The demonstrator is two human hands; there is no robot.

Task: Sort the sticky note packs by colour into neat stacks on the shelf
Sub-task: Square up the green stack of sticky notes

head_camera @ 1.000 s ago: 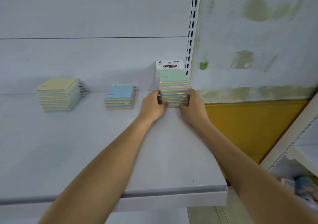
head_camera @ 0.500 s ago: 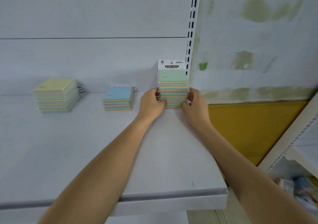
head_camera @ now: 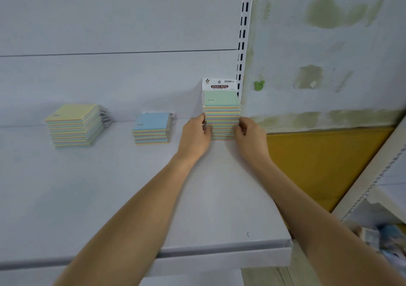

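Left hand (head_camera: 194, 135) and right hand (head_camera: 250, 134) grip the green-topped stack (head_camera: 222, 118) by its sides, back right on the shelf (head_camera: 109, 197), lower corners hidden. Blue stack (head_camera: 151, 129) and yellow stack (head_camera: 73, 125) sit leftward; bottom-right clutter (head_camera: 382, 239) is blurred.

Setting: a shop display aisle.

Evidence:
- A white metal shelf (head_camera: 109, 197) with a folded front lip sits against a flat white back panel (head_camera: 109, 22). Beside the panel is a slotted upright (head_camera: 242, 33).
- The goods are identical items in multiples: a yellow-topped stack (head_camera: 73, 125), a blue-topped stack (head_camera: 151, 128) and a green-topped stack (head_camera: 222, 118), all in clear wrap.
- The top green pack carries a printed header card (head_camera: 218, 84) reading "STICKY NOTE", with a hang hole punched in it.
- A second shelf unit (head_camera: 373, 171) stands at the right edge, with a perforated strip along it. Blurred packaged goods (head_camera: 382, 239) lie below it.
- The wall (head_camera: 329, 44) behind is stained, with a yellow lower band (head_camera: 318, 160).
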